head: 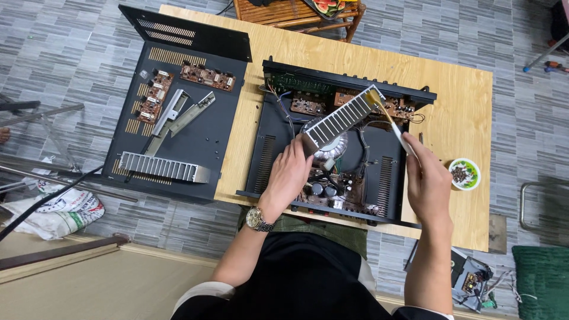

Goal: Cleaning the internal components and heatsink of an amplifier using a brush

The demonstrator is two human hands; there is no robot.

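Observation:
An open black amplifier chassis lies on a wooden table. My left hand grips the near end of a long finned silver heatsink and holds it slanted above the chassis. My right hand holds a small white-handled brush; its bristles touch the far end of the heatsink. Under the heatsink I see a round transformer, brown circuit boards and capacitors. A wristwatch sits on my left wrist.
The black chassis cover lies at the left, carrying two circuit boards, metal brackets and a second heatsink. A small bowl of screws stands at the right. A wooden chair is behind the table; electronic parts lie on the floor.

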